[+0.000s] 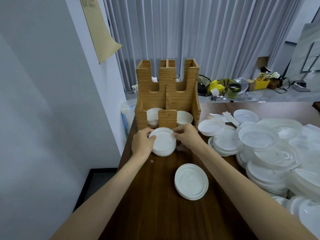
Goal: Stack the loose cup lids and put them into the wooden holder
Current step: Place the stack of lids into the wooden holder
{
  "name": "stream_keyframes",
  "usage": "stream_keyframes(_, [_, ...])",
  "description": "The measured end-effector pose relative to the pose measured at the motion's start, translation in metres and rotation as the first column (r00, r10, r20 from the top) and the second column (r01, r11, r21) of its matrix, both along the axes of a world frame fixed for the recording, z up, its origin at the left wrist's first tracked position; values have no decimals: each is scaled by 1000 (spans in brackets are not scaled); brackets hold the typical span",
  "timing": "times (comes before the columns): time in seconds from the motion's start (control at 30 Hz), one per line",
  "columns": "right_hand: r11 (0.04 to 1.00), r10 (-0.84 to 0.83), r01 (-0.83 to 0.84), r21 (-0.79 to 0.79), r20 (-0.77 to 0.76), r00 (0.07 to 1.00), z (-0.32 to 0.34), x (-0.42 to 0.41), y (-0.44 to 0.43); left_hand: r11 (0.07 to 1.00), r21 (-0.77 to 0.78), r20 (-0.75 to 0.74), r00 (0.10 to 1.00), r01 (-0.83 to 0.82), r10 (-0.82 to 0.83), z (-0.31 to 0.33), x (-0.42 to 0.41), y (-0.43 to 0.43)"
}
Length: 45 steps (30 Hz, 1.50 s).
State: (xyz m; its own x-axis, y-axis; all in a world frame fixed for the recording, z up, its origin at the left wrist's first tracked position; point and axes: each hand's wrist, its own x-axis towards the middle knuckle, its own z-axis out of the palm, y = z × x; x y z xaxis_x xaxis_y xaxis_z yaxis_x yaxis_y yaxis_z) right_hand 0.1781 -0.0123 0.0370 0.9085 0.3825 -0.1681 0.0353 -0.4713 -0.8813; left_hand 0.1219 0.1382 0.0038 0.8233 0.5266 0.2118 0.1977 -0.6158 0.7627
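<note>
Dark wooden tabletop point(155, 213) carries every item. Along its right side spreads a heap of loose lids point(277, 153), white and translucent, overlapping in disorder. At the far left edge stands the wooden holder point(167, 94), upright, with slotted walls and 2 low front compartments. Just in front of it, 2 hands meet: the left hand point(142, 142) curls its grip round the left rim of a held stack point(162, 144) of white lids, thumb on top, and the right hand point(186, 135) pinches the right rim. Whether this stack's base touches the tabletop cannot be told. Nearer the camera, apart from both hands, a second stack point(191, 181) rests on the tabletop. Inside the holder's front compartments sit a left pile point(153, 116) and a right pile point(185, 117) of lids.
</note>
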Motion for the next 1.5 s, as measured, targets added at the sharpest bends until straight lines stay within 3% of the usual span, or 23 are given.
stream_keyframes(0.43, [998, -42, 36, -55, -104, 994, 6, 7, 7, 990, 136, -61, 997, -39, 48, 8, 3, -11])
stream_keyframes(0.53, [998, -48, 43, -54, -107, 993, 4, 8, 6, 908, 417, 38, 999, -41, 28, 11, -6, -16])
stream_keyframes(0.6, [998, -46, 41, -48, -102, 994, 0, 10, 4, 854, 521, 85, 994, 17, -72, 11, -13, -19])
stream_keyframes(0.67, [999, -39, 35, -39, -101, 994, -5, 10, 2, 839, 513, -38, 981, 182, -189, 10, -13, -20])
stream_keyframes(0.77, [999, -32, 31, -7, -122, 992, -6, 11, 1, 782, 529, -249, 941, 330, -229, 8, -10, -17])
stream_keyframes(0.93, [1000, -18, 15, -18, -144, 989, -1, 10, 0, 835, 435, -230, 938, 337, -258, 11, -8, -15])
stream_keyframes(1.13, [1000, -9, 11, 9, -170, 985, 7, 4, 0, 886, 229, -314, 892, 403, -324, 24, -7, -16])
stream_keyframes(1.5, [1000, -9, 10, 1, -137, 991, 7, -1, 2, 868, 259, -404, 864, 423, -300, 33, -6, -20])
